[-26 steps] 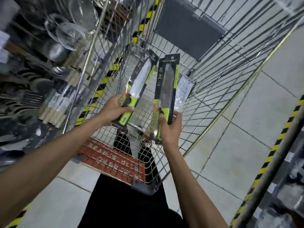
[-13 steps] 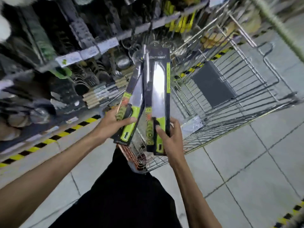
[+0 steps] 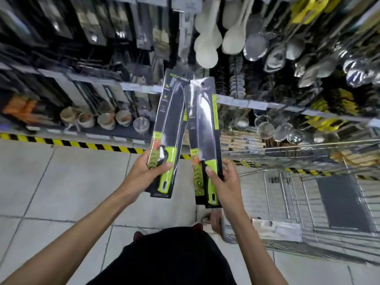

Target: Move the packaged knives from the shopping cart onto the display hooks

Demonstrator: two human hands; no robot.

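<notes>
I see pale floor tiles point(image 3: 61, 182), a yellow-and-black hazard stripe point(image 3: 72, 143) along the shelf foot, small bowls point(image 3: 106, 121) in a row on the low shelf, white spoons point(image 3: 206, 52) hanging above, steel ladles point(image 3: 255, 48) beside them, mesh strainers point(image 3: 265, 129) lower down, yellow utensils point(image 3: 304, 9) top right

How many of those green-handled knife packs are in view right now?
2. The left pack is gripped by the left hand, the right pack by the right hand, both held upright. More may be hidden in the cart or on the blurred shelves.
</notes>
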